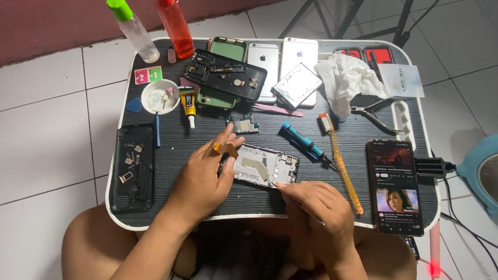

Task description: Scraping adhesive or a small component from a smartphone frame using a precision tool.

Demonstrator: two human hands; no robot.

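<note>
Two hands at tray table (142, 222) front edge | left hand (204, 180) clamps phone frame (266, 166), flex ribbon (224, 149) pinched | right hand (316, 209) grips thin tool (275, 185) | risk: ribbon tears if tool slips

tray table (374, 135): black ribbed top, white rim. phone frame (267, 165): silver-grey. flex strip (224, 149): orange. screwdriver (302, 140): blue and black. toothbrush (341, 165): amber, translucent. glue tube (189, 103): yellow, black cap. bottle (174, 20): red. second bottle (134, 28): clear, lime-green cap. cloth (349, 78): white. floor tiles (34, 123): white.
</note>
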